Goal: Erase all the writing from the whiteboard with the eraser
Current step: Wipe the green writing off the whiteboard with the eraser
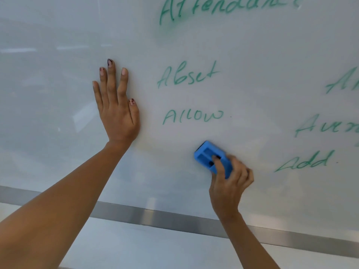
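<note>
Standing off to the side, so here's what I can see. Left hand is laid flat on the whiteboard, fingers straight and close together, palm against a bare patch of the board, holding nothing. Right hand is grasping the blue eraser, fingers curled over its back with 1 fingertip tucked into a slot in the plastic. Both that hand and the eraser look a bit blurred.

The eraser is pressed to the board low down, below the word "Allow" and off to the left of "Add", somewhat above the grey metal strip that runs along the board's bottom edge. It's well apart from the left hand, which sits higher up and further left.

All the writing is green marker. "Attendance" sits at the very top, partly out of sight, with a hazy green smear under its first letters. "Abset" is below that, just right of the left hand's fingers, then "Allow" under it. Over on the right edge are 2 more words, cut off so I can't read them.
</note>
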